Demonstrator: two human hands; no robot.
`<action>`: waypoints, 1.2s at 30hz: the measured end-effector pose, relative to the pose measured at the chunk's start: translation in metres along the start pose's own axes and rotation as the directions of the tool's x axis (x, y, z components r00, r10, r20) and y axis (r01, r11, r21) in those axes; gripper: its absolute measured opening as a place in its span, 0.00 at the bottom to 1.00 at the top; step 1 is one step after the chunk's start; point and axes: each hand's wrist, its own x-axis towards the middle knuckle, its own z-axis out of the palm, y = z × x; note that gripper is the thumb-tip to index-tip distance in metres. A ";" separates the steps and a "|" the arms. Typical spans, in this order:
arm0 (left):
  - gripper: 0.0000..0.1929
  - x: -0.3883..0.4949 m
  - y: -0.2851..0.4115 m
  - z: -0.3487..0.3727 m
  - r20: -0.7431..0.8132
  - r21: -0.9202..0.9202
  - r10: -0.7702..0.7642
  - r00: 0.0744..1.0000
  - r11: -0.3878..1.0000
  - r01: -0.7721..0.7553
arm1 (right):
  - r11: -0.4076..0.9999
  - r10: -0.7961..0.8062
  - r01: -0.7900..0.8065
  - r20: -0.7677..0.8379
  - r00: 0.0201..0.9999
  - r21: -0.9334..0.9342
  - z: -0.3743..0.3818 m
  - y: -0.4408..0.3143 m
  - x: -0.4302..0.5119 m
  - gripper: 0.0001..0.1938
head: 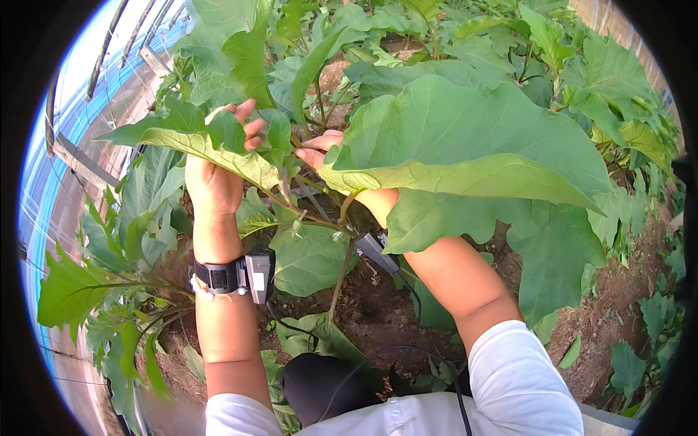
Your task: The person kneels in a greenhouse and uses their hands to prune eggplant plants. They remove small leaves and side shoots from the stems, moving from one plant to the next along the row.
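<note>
Both my hands reach into an eggplant plant with broad lobed leaves. My left hand (pixel 221 163) is raised on the left with its fingers curled, partly behind a folded leaf (pixel 218 155) and small young leaves (pixel 280 133). What lies inside those fingers is hidden. The fingertips of my right hand (pixel 319 150) come up to a thin stem (pixel 296 140) in the middle; a very large leaf (pixel 469 131) covers much of that hand and wrist. Below the hands, a forking stem (pixel 341 272) rises from the soil. A small withered blossom (pixel 297 223) hangs from a branch.
Wrist devices (pixel 260 275) with black cables (pixel 414 294) are strapped to my forearms; one cable loops past my dark-clad knee (pixel 322 387). More eggplant plants (pixel 611 82) crowd ahead and right. Brown soil (pixel 392 321) lies below. A plastic-sheeted greenhouse wall (pixel 65 201) runs along the left.
</note>
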 end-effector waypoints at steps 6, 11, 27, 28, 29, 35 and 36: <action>0.18 -0.016 -0.006 -0.017 -0.011 -0.168 -0.072 0.997 0.983 0.070 | 0.961 -0.081 0.140 -0.244 0.966 0.237 0.002 0.007 -0.002 0.04; 0.10 -0.038 0.006 0.013 -0.240 0.088 0.220 0.946 0.975 -0.205 | 0.941 -0.180 0.239 -0.248 0.952 0.237 -0.014 0.005 0.003 0.05; 0.14 -0.011 0.025 0.121 -0.034 0.671 0.239 0.970 0.725 -0.155 | 0.156 0.286 -0.486 0.431 0.856 0.860 -0.035 -0.054 0.010 0.07; 0.14 -0.003 0.028 0.111 0.004 0.772 0.375 0.927 0.588 -0.241 | 0.698 0.207 -0.322 0.251 0.946 0.639 -0.036 -0.053 0.012 0.06; 0.15 0.004 0.031 0.102 -0.012 0.864 0.460 0.888 0.452 -0.222 | 0.978 -0.058 0.033 0.113 0.992 0.208 -0.035 -0.052 0.012 0.05; 0.19 -0.003 0.029 0.092 0.007 0.733 0.463 0.887 0.601 -0.319 | 0.855 0.325 -0.330 0.082 0.942 0.400 -0.034 -0.014 -0.012 0.13; 0.20 -0.003 0.029 0.095 0.021 0.690 0.464 0.886 0.634 -0.348 | 0.820 0.365 -0.362 0.081 0.927 0.444 -0.034 -0.009 -0.017 0.13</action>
